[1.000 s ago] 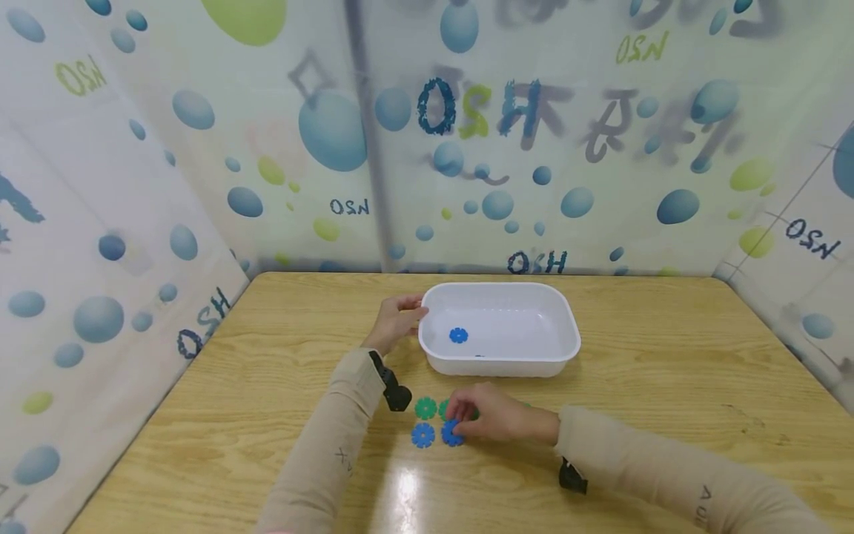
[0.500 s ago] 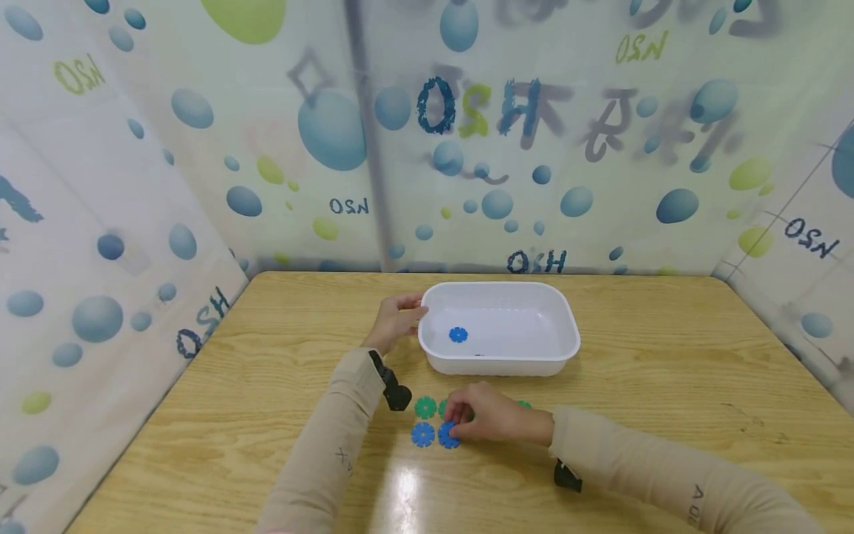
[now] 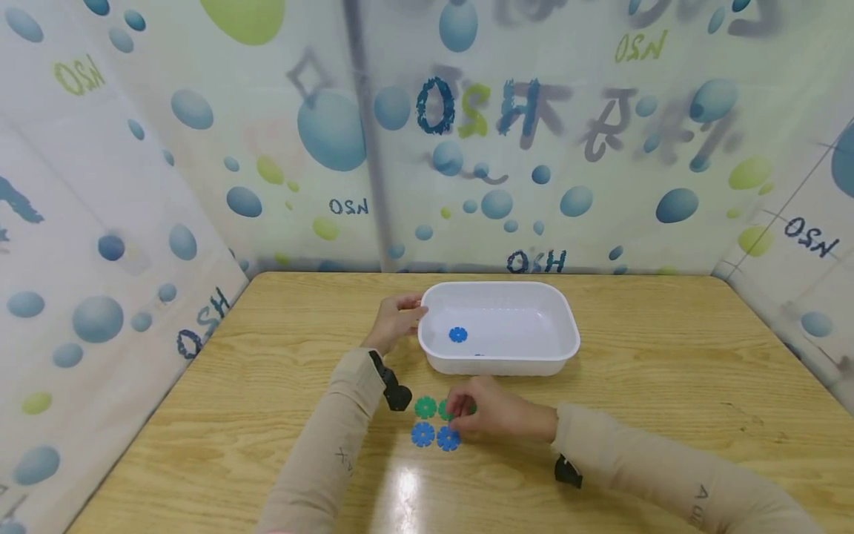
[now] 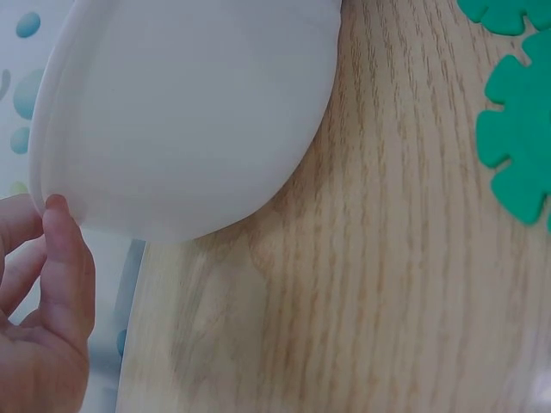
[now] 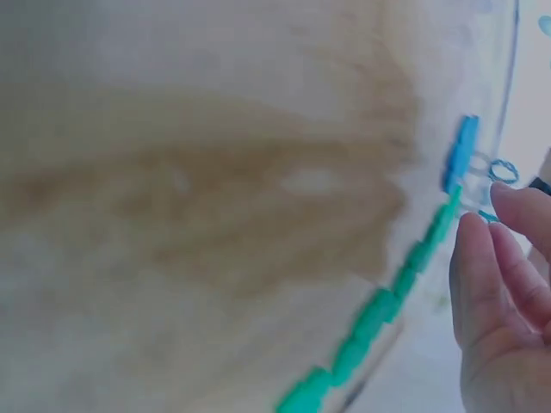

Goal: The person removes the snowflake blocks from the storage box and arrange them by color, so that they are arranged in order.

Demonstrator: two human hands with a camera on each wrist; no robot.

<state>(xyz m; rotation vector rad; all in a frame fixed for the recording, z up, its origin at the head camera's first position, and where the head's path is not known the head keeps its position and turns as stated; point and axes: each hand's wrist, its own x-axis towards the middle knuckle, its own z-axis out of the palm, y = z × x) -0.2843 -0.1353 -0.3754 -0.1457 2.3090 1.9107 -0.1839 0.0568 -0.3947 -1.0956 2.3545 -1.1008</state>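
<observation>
Thumb and fingertips slightly apart, the right hand [image 3: 497, 411] is poised at a blue, flower-shaped plastic disc [image 3: 448, 440] flat on the wooden table [image 3: 320, 460]; whether they touch cannot be told. Left of it lies a matching blue disc [image 3: 423, 434]. Just beyond, green notched plastic discs [image 3: 425, 407] are partly hidden by that hand. Farther off, the left hand [image 3: 394, 322] pinches the rim of a white, rounded-rectangular plastic basin [image 3: 500, 367] with another blue disc [image 3: 458, 335] inside.

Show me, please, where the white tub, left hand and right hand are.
White tub [image 3: 500, 367]: head view, front outer wall.
Left hand [image 3: 394, 324]: head view, middle of the hand.
Right hand [image 3: 494, 412]: head view, middle of the hand.
</observation>
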